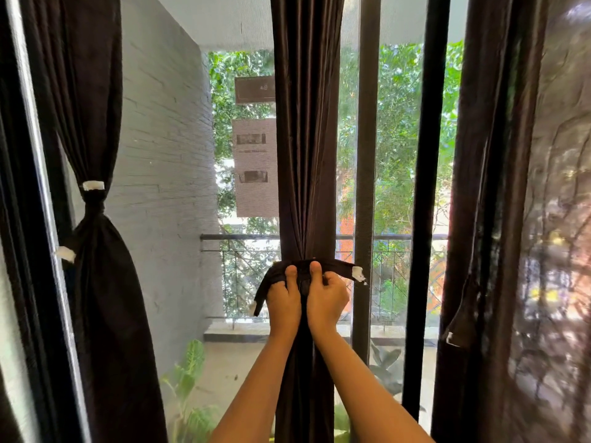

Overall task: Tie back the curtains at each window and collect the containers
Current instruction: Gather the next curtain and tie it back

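A dark brown curtain (305, 139) hangs gathered in the middle of the window. A dark tie-back strap (339, 268) with white ends is wrapped around it at railing height. My left hand (283, 302) grips the strap's left part, thumb pressed up on it. Beside it, my right hand (326, 294) grips the right part, and that white-tipped end sticks out to the right. The left curtain (102, 282) is tied with its own strap (92, 195). A third curtain (499, 219) hangs loose on the right, its strap (460, 321) dangling. No containers are in view.
Dark window frame posts (428, 187) stand right of the middle curtain. Beyond the mesh screen are a balcony railing (243, 237), a grey brick wall (160, 155), green plants and trees.
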Available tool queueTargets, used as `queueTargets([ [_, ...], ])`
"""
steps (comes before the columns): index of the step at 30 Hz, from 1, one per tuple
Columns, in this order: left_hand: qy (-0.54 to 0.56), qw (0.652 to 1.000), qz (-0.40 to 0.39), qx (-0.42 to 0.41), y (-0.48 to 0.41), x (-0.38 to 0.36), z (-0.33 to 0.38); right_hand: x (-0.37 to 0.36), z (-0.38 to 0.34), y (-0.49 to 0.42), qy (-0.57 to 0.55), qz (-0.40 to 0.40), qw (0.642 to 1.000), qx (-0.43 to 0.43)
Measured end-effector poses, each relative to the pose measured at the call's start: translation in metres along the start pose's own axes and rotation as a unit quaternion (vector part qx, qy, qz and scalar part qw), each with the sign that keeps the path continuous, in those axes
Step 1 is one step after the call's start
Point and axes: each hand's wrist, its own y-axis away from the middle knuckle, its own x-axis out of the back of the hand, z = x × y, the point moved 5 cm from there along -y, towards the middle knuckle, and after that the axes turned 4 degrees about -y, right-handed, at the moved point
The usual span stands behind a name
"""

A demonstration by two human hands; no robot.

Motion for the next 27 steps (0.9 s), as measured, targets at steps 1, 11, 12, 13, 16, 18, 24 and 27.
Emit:
queueTargets([
  [1, -0.004, 1.0, -0.005, -0.002, 0.001, 0.0, 0.001, -0.001, 0.001, -0.002, 0.009, -0.006, 1.0, 0.001],
  [11, -0.041, 0.999, -0.034, -0.005, -0.006, -0.002, 0.001, 0.0, 0.002, -0.012, 0.043, -0.058, 0.997, -0.026],
  [12, -0.043, 0.998, -0.035, -0.003, -0.006, -0.003, 0.001, 0.0, 0.001, -0.012, 0.049, -0.064, 0.996, -0.027],
  [13, -0.041, 0.999, -0.036, 0.001, -0.006, -0.003, 0.0, -0.001, 0.001, -0.012, 0.051, -0.071, 0.996, -0.029],
  [16, -0.029, 0.999, -0.04, 0.015, -0.001, -0.005, -0.001, -0.002, 0.005, -0.014, 0.046, -0.084, 0.995, -0.027],
  [18, -0.022, 0.999, -0.043, 0.018, 0.0, -0.004, -0.003, -0.002, 0.008, -0.014, 0.049, -0.09, 0.994, -0.023],
  [24, -0.006, 0.997, -0.061, 0.044, 0.001, -0.012, -0.01, -0.002, 0.008, -0.013, 0.055, -0.092, 0.994, 0.001],
  [27, -0.01, 0.998, -0.046, 0.046, 0.002, -0.013, -0.014, -0.003, 0.013, -0.011, 0.047, -0.09, 0.995, 0.002],
])
